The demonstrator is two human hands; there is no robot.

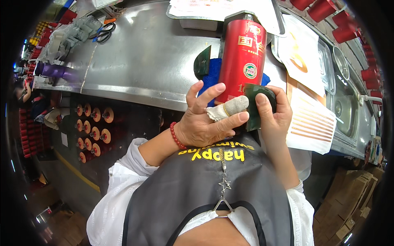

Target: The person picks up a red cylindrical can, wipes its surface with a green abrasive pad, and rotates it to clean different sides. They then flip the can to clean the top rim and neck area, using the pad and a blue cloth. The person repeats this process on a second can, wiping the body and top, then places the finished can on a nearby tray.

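A red bottle [243, 57] lies on a blue cloth [212, 78], its neck pointing away from me. My right hand [274, 110] pinches a dark green curved scraper [254, 110] between thumb and fingers, at the near end of the bottle. Just to its left is my left hand [205, 119], fingers spread and gripping nothing I can see. One of its fingers wears a white cloth finger cot [230, 109], the tip close to the scraper. A second dark green scraper [202, 63] stands or leans left of the bottle. Part of the bottle's base is hidden by my hands.
The steel table [143, 45] carries black-handled scissors [106, 33] and a purple object [55, 71] on the left. On the right are a white sheet with gold strips [312, 123] and a metal sink [347, 110]. Red bottles [322, 10] line the far right.
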